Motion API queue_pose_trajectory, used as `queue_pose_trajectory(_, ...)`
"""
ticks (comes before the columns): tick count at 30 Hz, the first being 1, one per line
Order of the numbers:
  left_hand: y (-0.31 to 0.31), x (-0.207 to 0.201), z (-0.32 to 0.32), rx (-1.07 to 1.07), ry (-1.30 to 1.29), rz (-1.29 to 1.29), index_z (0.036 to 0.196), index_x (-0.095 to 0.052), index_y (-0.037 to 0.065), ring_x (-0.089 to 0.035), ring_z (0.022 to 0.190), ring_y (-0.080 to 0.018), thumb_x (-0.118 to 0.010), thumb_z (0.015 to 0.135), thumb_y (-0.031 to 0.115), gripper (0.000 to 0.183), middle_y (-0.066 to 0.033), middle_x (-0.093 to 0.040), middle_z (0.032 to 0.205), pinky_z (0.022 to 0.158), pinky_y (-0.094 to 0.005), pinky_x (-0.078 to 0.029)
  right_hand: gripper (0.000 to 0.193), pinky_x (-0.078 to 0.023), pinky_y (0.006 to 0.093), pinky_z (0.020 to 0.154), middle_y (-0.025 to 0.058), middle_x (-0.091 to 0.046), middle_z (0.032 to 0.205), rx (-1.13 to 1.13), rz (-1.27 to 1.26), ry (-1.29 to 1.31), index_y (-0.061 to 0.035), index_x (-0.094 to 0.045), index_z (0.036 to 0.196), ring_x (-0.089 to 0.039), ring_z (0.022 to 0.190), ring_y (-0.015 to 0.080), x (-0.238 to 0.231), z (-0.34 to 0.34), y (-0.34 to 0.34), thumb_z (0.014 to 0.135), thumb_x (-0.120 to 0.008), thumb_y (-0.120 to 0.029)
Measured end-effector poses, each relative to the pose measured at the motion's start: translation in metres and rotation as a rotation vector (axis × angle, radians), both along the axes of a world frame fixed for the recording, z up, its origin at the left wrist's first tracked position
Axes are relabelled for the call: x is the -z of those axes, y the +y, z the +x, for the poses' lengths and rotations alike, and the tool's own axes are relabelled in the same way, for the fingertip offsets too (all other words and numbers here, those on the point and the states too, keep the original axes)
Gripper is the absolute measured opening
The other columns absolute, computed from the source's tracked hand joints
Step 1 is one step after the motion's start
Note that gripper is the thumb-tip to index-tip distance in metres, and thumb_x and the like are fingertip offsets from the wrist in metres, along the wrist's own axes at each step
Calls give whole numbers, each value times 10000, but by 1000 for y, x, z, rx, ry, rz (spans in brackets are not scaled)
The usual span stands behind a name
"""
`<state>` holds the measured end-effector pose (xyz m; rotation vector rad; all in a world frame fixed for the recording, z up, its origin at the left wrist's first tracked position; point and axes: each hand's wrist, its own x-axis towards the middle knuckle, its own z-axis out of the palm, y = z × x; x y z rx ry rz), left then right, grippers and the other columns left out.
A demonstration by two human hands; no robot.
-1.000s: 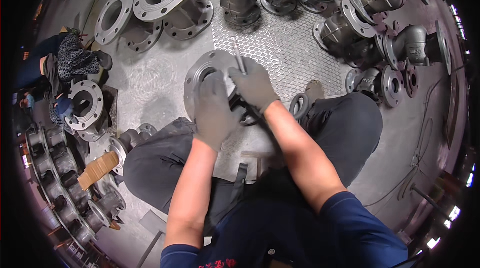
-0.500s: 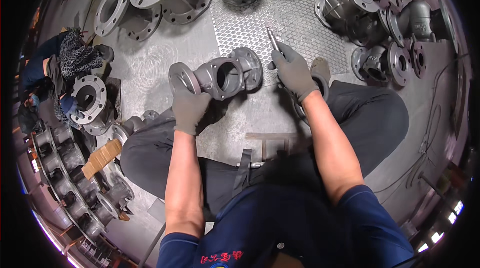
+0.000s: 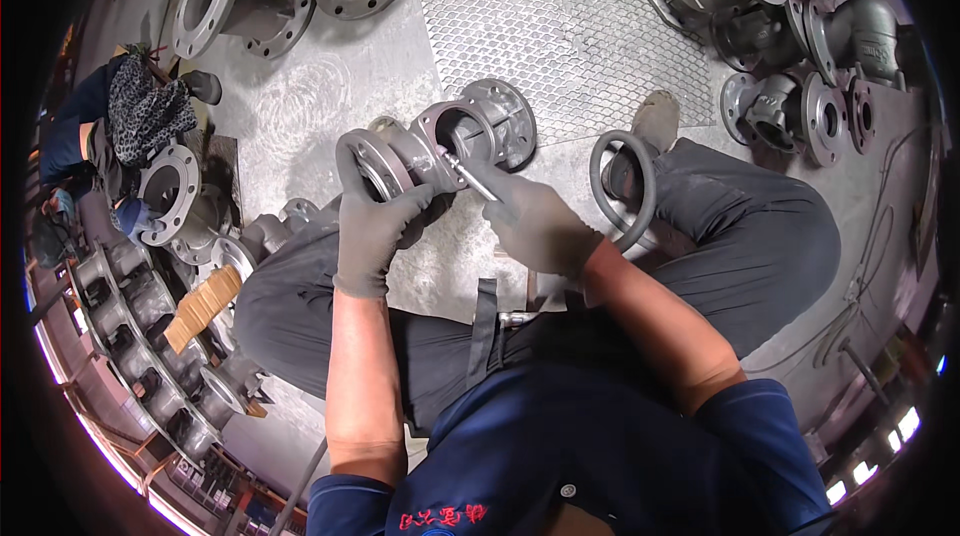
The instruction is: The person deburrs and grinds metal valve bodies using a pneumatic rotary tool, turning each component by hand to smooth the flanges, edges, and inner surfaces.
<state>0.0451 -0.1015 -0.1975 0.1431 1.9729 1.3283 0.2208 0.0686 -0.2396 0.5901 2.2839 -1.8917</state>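
Note:
A grey cast-metal valve body [image 3: 428,174] with round end flanges lies on the floor in front of me. My left hand [image 3: 376,231], in a grey glove, grips its near-left flange [image 3: 374,164], the thumb on the rim. In my gloved right hand [image 3: 545,226] is a slim silver pen-shaped tool [image 3: 472,179]. Its tip reaches the rim of the valve body's upward-facing opening; whether it touches cannot be made out. My right fingers are partly hidden behind the back of the hand.
A dark hose-like loop [image 3: 649,191] stands by my shoe [image 3: 656,119]. Flanged castings surround me, including one at upper left [image 3: 205,1] and one at right [image 3: 774,114]. Another person's gloved hand [image 3: 133,219] touches a casting at left. A cardboard piece [image 3: 203,308] lies beside my left knee.
My right hand has moved left and toward me, bringing the tool from over the textured mat to the valve body's opening. My left hand's grip has shifted; the valve body has turned slightly.

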Motion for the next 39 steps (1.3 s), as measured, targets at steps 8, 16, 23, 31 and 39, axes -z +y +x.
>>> queue_pose_trajectory(8,-5,9,-4,-7,-24,75,1796,-72,-4,-782,1083,-283,-745,961,-133,1079,-227,-720,1329,934,-435,-678,727,-588,583,933,369,-719,1165,-92,34,-34,-47,-404,1716,-736,1048,518,12,-20,-24,1020,-613,-85)
queue_pose_trajectory(16,-2,9,-1,-106,-116,114,1791,-83,-16,-775,1081,-261,-766,1018,-45,1032,-209,-724,1328,941,-427,-666,757,-570,593,903,372,-690,1136,-16,141,-82,-46,-335,1740,-708,1016,539,12,-14,-53,1025,-582,-35)
queue_pose_trajectory(23,-4,17,-6,-149,-43,137,1782,-141,-61,-741,1105,-204,-845,1022,108,1050,-170,-712,1349,932,-329,-616,727,-566,581,896,348,-687,1127,-46,154,-56,-25,-349,1728,-705,1009,520,12,-22,-43,1041,-582,-50)
queue_pose_trajectory(31,-5,24,-15,-178,40,-41,1755,-174,-129,-680,1259,-243,-833,1041,303,1064,-248,-648,1488,1057,-335,-554,738,-565,583,873,353,-677,1163,-98,97,-48,-33,-337,1735,-710,982,514,11,-27,-39,1039,-582,-53)
queue_pose_trajectory(39,1,18,-13,-172,93,-88,1738,-228,-144,-636,1359,-278,-834,1029,360,1060,-271,-621,1541,1154,-359,-497,768,-568,590,880,374,-677,1183,-150,105,-36,-59,-320,1752,-712,979,529,6,-23,-40,1026,-572,-48)
